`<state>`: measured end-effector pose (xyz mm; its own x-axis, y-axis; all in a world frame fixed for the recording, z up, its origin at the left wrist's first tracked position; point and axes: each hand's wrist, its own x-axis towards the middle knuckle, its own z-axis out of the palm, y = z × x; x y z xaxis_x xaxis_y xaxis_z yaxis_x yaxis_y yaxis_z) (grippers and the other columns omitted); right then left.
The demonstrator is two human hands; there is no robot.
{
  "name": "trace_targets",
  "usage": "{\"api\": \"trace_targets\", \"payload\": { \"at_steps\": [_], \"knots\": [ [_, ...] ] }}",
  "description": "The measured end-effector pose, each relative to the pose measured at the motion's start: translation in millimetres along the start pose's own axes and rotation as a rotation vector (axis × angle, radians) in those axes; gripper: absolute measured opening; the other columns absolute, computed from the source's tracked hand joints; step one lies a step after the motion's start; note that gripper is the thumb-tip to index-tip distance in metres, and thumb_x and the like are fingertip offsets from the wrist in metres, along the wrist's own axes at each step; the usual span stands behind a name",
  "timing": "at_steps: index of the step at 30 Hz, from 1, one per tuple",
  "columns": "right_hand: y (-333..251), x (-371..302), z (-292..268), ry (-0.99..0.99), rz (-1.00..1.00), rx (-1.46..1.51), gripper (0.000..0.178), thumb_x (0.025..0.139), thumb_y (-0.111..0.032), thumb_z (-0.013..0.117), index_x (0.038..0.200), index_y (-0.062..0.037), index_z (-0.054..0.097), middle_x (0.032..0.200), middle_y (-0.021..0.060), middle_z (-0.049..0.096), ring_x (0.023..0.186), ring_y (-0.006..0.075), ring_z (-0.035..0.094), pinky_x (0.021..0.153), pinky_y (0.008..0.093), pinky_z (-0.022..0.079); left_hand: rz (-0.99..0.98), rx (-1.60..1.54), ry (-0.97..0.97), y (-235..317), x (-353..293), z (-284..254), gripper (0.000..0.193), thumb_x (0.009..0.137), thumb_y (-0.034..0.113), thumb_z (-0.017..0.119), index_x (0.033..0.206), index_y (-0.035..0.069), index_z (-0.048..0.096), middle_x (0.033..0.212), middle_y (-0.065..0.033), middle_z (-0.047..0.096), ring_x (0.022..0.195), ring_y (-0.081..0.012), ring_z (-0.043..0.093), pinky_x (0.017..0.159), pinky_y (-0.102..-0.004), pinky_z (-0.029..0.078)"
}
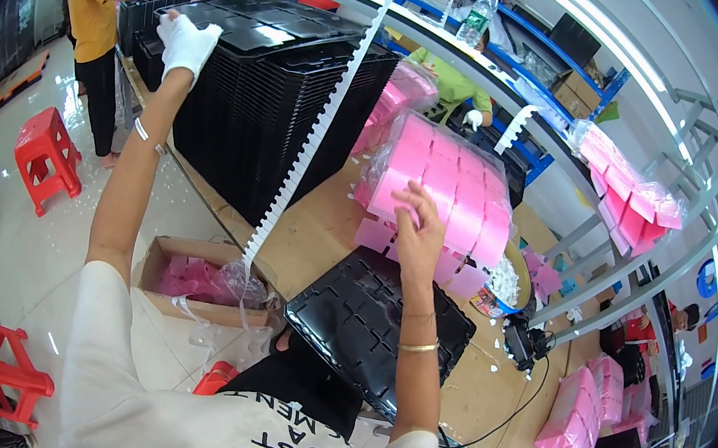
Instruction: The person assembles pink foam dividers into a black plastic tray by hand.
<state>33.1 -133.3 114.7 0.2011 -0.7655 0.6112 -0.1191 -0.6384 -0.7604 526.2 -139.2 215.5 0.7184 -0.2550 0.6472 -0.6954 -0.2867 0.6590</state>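
My left hand, in a white glove with bare fingertips, is raised at the near left corner of a tall stack of black plastic trays. Its thumb is stretched away from the fingers, and no object shows in it. My right hand is bare, its fingers bent but apart. It hovers in front of a bundle of pink sheets partly wrapped in clear plastic; whether the fingertips touch the sheets I cannot tell. Below it, one glossy black tray lies tilted at the table's near edge, partly under my right forearm.
A white toothed strip hangs in front of the stack. A cardboard box with pink scraps stands below left. Right of the tray are a tub of white bits and a black corded device. Red stools and co-workers are around.
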Motion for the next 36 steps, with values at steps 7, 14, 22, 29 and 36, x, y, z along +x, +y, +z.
{"api": "trace_targets", "payload": {
  "at_steps": [7,14,22,29,36],
  "knots": [
    [-10,80,64,-0.055,0.000,0.070,0.033,0.099,-0.007,0.060,0.131,-0.0017,0.066,0.135,0.0156,0.063,0.127,0.0228,0.060,0.106,0.0337,0.048,0.621,0.480,-0.210,62,-49,-13,0.042,0.099,0.029,0.049,0.136,0.017,0.065,0.144,-0.0099,0.058,0.144,-0.0408,0.042,0.107,-0.0683,0.037],
    [26,35,147,-0.228,0.082,0.455,0.057,0.104,-0.025,0.064,0.148,0.0042,0.042,0.139,0.0173,0.058,0.126,0.0230,0.058,0.105,0.0352,0.050,0.756,0.367,-0.245,58,-35,1,0.034,0.102,0.026,0.045,0.118,0.017,0.073,0.119,-0.0106,0.073,0.116,-0.0339,0.066,0.092,-0.0662,0.043],
    [33,-30,160,-0.350,0.247,0.392,0.024,0.104,-0.018,0.063,0.116,0.0034,0.064,0.108,0.0072,0.072,0.101,0.0109,0.065,0.090,0.0264,0.051,0.870,0.437,-0.270,37,-24,-11,0.034,0.103,0.018,0.044,0.123,0.010,0.070,0.119,-0.0167,0.072,0.110,-0.0357,0.068,0.094,-0.0561,0.051],
    [-13,-75,142,-0.310,0.244,0.553,0.019,0.108,-0.017,0.057,0.112,0.0010,0.063,0.105,0.0044,0.071,0.096,0.0078,0.063,0.087,0.0238,0.049,0.720,0.451,-0.452,52,-6,-2,0.037,0.104,0.021,0.042,0.126,0.008,0.068,0.125,-0.0189,0.068,0.116,-0.0356,0.065,0.100,-0.0419,0.050],
    [-49,-107,107,-0.266,0.313,0.614,0.022,0.109,-0.020,0.056,0.117,-0.0001,0.062,0.107,0.0066,0.072,0.100,0.0099,0.064,0.095,0.0268,0.049,0.817,0.430,-0.434,44,-6,6,0.030,0.100,0.011,0.051,0.122,0.003,0.070,0.123,-0.0183,0.069,0.115,-0.0344,0.066,0.098,-0.0380,0.053]
  ]
}}
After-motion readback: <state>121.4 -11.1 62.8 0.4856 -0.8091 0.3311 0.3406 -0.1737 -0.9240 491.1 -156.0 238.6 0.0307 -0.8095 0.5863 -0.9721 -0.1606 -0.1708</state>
